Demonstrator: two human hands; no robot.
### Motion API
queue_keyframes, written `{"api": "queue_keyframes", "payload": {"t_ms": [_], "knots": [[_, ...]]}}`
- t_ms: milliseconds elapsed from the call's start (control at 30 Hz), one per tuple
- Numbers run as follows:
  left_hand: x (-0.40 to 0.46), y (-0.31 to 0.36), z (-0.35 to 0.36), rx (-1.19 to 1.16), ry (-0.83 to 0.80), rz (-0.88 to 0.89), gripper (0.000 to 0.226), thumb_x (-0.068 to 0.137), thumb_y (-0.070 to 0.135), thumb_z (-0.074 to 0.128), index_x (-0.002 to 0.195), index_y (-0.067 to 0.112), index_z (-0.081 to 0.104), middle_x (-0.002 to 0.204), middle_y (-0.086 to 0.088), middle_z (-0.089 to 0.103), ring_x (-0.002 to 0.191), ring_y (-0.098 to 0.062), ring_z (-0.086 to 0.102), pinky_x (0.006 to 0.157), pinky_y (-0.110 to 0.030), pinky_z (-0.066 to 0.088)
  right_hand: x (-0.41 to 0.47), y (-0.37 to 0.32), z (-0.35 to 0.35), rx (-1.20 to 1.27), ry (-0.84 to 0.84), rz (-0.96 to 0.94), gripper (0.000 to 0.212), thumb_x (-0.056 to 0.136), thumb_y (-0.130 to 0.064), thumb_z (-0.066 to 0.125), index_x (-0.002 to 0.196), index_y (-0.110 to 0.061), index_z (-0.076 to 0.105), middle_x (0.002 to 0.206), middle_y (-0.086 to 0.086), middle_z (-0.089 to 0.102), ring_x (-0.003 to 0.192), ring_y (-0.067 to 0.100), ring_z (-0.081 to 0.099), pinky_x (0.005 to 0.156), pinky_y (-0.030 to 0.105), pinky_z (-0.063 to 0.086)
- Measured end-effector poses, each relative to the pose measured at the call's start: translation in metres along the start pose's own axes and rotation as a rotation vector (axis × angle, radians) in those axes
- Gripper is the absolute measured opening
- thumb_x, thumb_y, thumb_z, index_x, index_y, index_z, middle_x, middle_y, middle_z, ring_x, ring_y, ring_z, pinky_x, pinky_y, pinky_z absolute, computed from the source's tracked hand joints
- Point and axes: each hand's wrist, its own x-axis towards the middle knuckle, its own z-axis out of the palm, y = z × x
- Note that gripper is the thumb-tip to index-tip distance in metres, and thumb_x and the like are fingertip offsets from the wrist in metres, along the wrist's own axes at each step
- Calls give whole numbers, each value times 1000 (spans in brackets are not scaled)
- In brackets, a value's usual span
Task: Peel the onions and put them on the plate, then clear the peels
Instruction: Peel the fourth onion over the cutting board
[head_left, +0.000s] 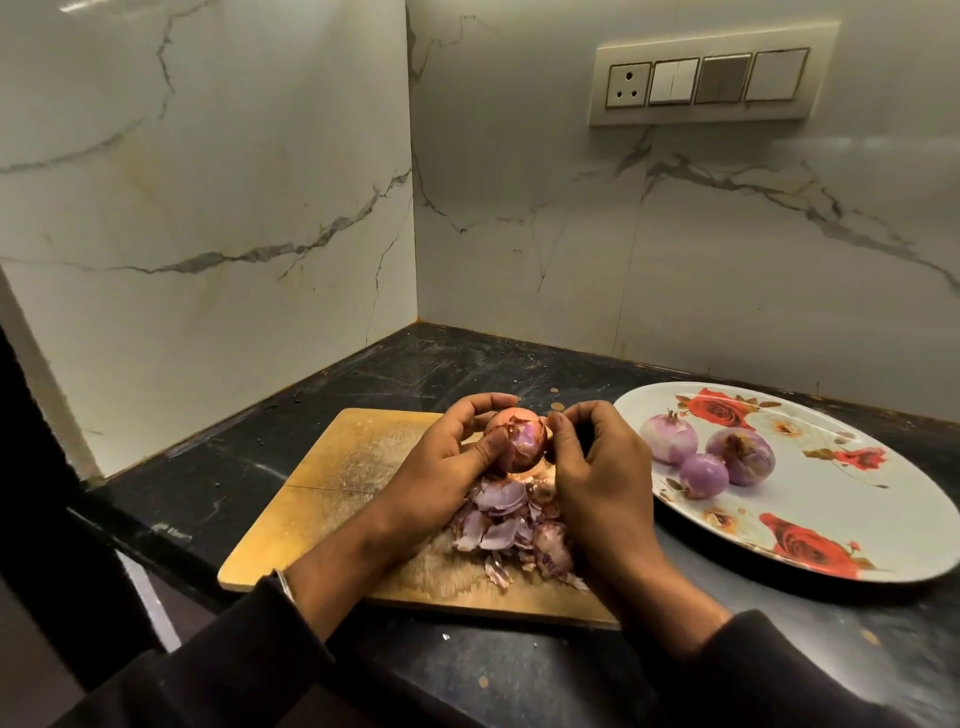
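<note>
Onion in work (517, 440): half-peeled, tan skin on top, purple flesh exposed, held up over the peels. Three peeled onions (707, 451), purple, sit clustered on the plate's left part. Plate (852, 525): white oval, red rose print. Peels (511, 527): loose purple heap on the cutting board.

onions on plate (883, 499): 3 (670, 437) | onion held: 1 (519, 441) | boards: 1 (332, 488)
</note>
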Motion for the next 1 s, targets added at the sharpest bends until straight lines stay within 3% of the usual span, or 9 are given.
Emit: {"api": "queue_keyframes", "payload": {"t_ms": [100,233,300,400,500,600,733,867,1000], "knots": [[-1,1,-1,-55,-12,-2,31,99,14,52,129,21,59,123,-5,67,111,-21,69,88,-35,59,1,1,-1,-1,16,34,11,101,-22,59,90,-21,59,81,-2,64,74,13,62,65,40,55],[-1,2,-2,-137,-1,-6,33,95,19,52,127,20,58,116,1,71,109,-22,69,83,-31,59,7,2,-10,44,-2,113,8,100,-18,61,92,-20,58,84,0,67,73,2,69,64,27,59],[0,2,-2,-130,14,-16,30,99,15,49,126,22,60,115,1,72,108,-22,70,81,-31,59,8,1,-15,40,-40,89,11,95,-12,66,93,-20,59,84,0,68,73,6,70,66,34,62],[0,1,-2,-115,34,-29,32,104,11,43,126,24,63,121,-3,67,109,-24,69,82,-32,59,4,-3,-14,-3,-119,11,23,93,-7,65,101,-28,63,87,-6,68,76,8,69,66,33,61],[0,2,0,-113,43,-20,33,105,11,41,128,23,62,123,-7,66,109,-24,69,84,-35,59,1,-5,-9,-33,-140,-68,14,96,-23,65,108,-26,72,92,-12,69,84,3,66,74,32,59],[0,1,0,-72,44,-24,30,104,16,44,130,22,57,120,-13,68,107,-27,70,90,-43,59,0,-7,-10,22,-125,-117,28,90,-34,74,117,-23,71,105,-12,68,95,2,67,77,24,59],[-1,0,1,7,3,-24,26,105,19,46,129,19,56,119,-16,69,111,-29,69,98,-49,55,-1,-9,-11,39,-174,-162,23,85,-21,80,108,-23,78,102,-15,70,95,1,68,79,21,58],[-1,1,0,21,16,-24,24,104,21,47,125,22,58,117,-15,68,107,-28,70,96,-50,56,1,-9,-13,91,-159,-137,16,85,-11,78,97,-22,81,90,-13,73,85,2,70,75,24,60],[-5,3,4,39,-17,-14,34,94,32,56,126,21,56,119,-8,68,106,-21,71,88,-38,60,-2,-6,-10,21,-102,-189,10,91,-13,73,97,-18,79,87,-11,71,81,7,68,70,35,60]]}}
